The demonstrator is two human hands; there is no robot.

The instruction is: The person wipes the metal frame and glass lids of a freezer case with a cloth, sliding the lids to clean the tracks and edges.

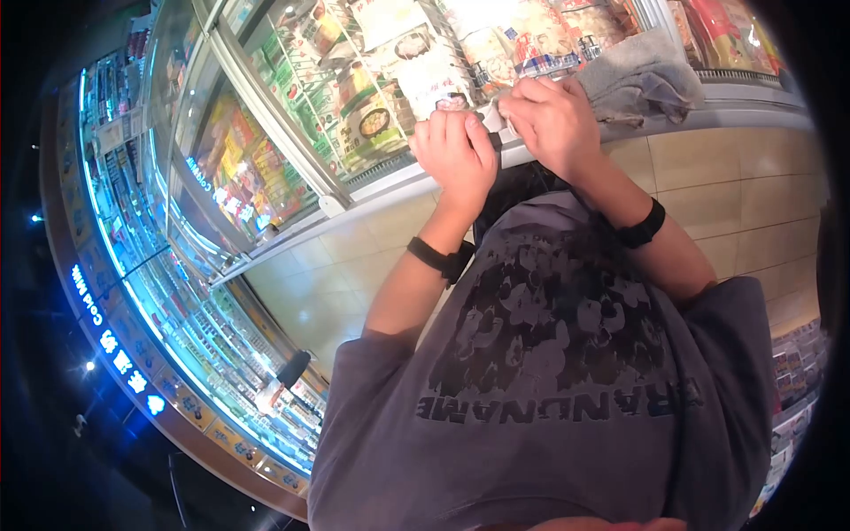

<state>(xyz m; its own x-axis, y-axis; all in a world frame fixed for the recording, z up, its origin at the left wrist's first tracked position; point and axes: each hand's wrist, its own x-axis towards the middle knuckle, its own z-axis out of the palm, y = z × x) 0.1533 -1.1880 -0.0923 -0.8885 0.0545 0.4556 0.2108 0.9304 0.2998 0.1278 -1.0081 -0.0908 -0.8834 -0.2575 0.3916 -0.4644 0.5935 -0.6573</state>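
My left hand [454,157] is closed in a fist around a slim dark object [497,140], of which only a short end shows by the thumb. Just to its right, my right hand [551,124] has its fingers curled and pinched together over a small whitish piece [490,115] between the two hands. What that piece is I cannot make out. Both hands are at the front edge of a chest freezer [390,181]. A crumpled grey cloth [642,80] lies on the freezer's rim beside my right hand.
Packaged frozen foods [372,119] fill the freezer behind the hands. A glass lid with a metal frame [274,133] stands at left, over more colourful bags [239,164]. Lit refrigerated shelves [204,301] run along the left. Tiled floor [708,190] shows at right.
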